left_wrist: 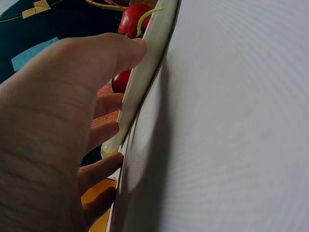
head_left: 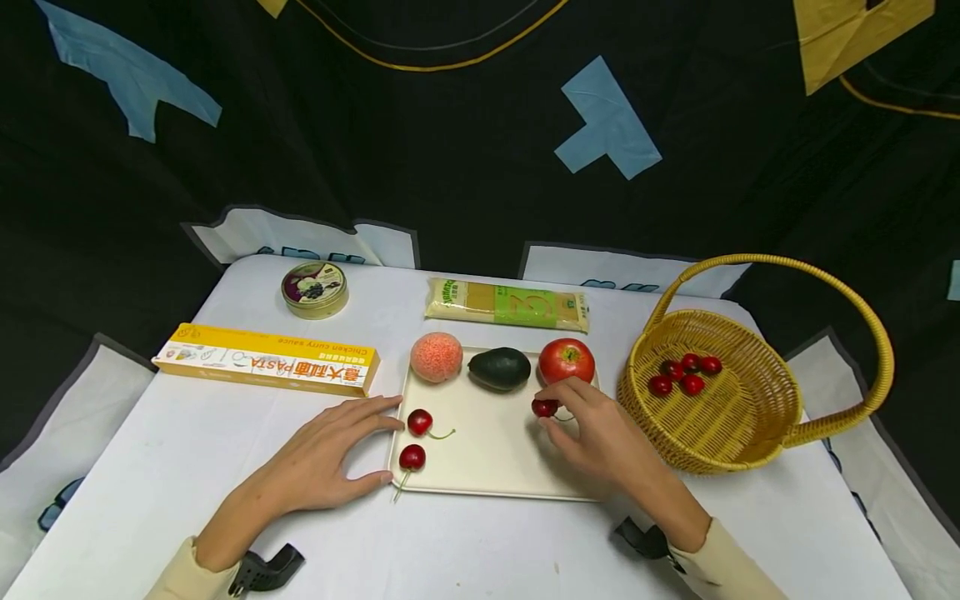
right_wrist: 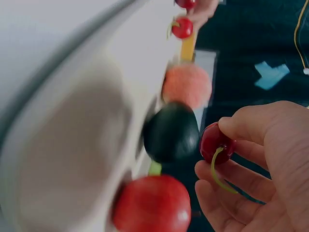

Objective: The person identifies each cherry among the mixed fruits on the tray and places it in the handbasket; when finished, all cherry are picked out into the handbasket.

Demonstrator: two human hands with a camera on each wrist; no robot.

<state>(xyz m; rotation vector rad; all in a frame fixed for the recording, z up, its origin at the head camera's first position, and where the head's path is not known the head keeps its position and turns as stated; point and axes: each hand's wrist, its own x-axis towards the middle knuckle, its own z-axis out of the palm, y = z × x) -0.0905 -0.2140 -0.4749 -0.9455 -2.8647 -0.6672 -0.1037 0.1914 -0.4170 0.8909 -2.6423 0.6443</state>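
My right hand (head_left: pixel 596 429) pinches a dark red cherry (right_wrist: pixel 215 142) between thumb and fingers, its green stem hanging down. In the head view it is over the right part of a cream tray (head_left: pixel 487 454), just in front of a red apple (head_left: pixel 566 361). At the tray's left edge my left hand (head_left: pixel 330 454) has its fingers spread, fingertips right at the rim. Two stemmed cherries lie beside those fingertips, an upper cherry (head_left: pixel 419 422) and a lower cherry (head_left: pixel 412 457). Along the tray's back sit a pinkish peach (head_left: pixel 437 357) and a dark avocado (head_left: pixel 499 369).
A wicker basket (head_left: pixel 637 400) with a tall handle stands at the right, several cherries (head_left: pixel 692 385) inside. Behind the tray lies a pasta packet (head_left: pixel 510 305). On the left are a yellow pasta box (head_left: pixel 266 360) and a round tin (head_left: pixel 315 290).
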